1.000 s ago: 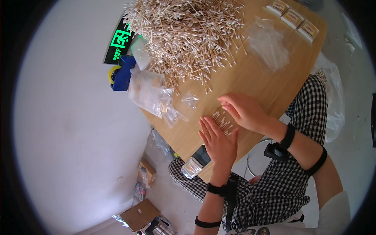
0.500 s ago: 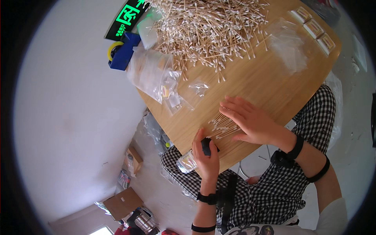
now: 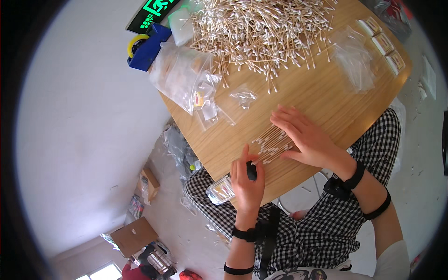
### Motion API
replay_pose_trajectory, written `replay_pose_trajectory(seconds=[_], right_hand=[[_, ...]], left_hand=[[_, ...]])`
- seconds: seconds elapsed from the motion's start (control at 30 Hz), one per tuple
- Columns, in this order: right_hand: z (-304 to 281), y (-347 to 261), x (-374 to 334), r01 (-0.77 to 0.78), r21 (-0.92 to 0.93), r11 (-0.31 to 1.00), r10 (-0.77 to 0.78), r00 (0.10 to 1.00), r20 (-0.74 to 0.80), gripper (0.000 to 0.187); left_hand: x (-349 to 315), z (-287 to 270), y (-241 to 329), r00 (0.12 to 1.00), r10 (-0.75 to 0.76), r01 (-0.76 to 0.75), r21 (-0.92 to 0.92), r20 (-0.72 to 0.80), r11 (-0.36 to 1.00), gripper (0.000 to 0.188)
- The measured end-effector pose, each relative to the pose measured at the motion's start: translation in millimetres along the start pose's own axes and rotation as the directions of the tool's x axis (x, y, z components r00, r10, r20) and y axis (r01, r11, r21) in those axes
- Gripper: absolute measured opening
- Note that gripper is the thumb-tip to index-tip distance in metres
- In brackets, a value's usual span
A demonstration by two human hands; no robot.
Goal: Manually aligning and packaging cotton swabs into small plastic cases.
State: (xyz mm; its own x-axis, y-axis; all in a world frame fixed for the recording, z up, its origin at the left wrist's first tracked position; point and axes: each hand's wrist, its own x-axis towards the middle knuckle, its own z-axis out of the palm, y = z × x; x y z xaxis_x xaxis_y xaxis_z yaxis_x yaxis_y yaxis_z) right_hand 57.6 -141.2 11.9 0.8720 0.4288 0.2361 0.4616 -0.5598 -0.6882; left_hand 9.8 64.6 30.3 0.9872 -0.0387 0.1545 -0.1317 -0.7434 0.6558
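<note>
A small fan of wooden cotton swabs point(image 3: 274, 142) lies on the table between my hands, white tips toward the left. My right hand point(image 3: 310, 142) is spread palm down along the right side of the swabs, its fingers stretched out and partly covering their far ends. On the near left, my left hand point(image 3: 246, 184) has a small black block point(image 3: 252, 171) between thumb and fingers; what the block is does not show. Its forefinger points out toward the nearest swab tips. Against the outer side of the left hand lies a clear pack of swabs point(image 3: 220, 190) at the table's edge.
A big heap of loose swabs point(image 3: 261, 35) covers the table's far side. Clear bags point(image 3: 179, 77), a blue tape dispenser point(image 3: 148, 49) and a crumpled wrapper point(image 3: 243, 96) are at left. More clear film point(image 3: 354, 60) and three small swab boxes point(image 3: 382, 44) lie far right.
The left forefinger has straightened toward the swab tips. My right hand has shifted slightly and the swabs look less covered. The whole view has moved a little.
</note>
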Motion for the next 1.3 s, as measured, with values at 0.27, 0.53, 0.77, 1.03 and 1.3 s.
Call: replay_pose_trajectory(seconds=[0.27,0.53,0.77,1.03,1.3], right_hand=[[0.2,-0.5,-0.1,0.024,-0.021,0.999,-0.023,1.000,0.019,0.085],[2.7,-1.0,-1.3,-0.033,0.179,0.983,0.050,0.994,-0.092,0.077],[16.4,-12.0,-0.2,-0.094,0.773,0.628,0.356,0.917,-0.178,0.055],[25.3,-21.9,2.8,-0.054,0.825,0.563,0.368,0.910,-0.191,0.058],[28.4,-5.1,24.1,-0.015,0.784,0.621,0.311,0.922,-0.229,0.054]], left_hand=[[-2.4,-3.8,-7.4,1.000,-0.002,0.003,0.058,-0.019,0.998,0.054],[-1.0,6.7,7.6,0.984,-0.176,0.166,-0.198,-0.033,0.966,0.056],[-2.6,37.8,25.5,0.965,-0.258,0.139,-0.739,-0.049,0.659,0.065],[8.2,58.5,35.8,0.939,-0.313,0.063,-0.826,-0.140,0.559,0.066],[35.1,47.0,15.0,0.910,-0.384,0.067,-0.862,-0.153,0.502,0.067]])
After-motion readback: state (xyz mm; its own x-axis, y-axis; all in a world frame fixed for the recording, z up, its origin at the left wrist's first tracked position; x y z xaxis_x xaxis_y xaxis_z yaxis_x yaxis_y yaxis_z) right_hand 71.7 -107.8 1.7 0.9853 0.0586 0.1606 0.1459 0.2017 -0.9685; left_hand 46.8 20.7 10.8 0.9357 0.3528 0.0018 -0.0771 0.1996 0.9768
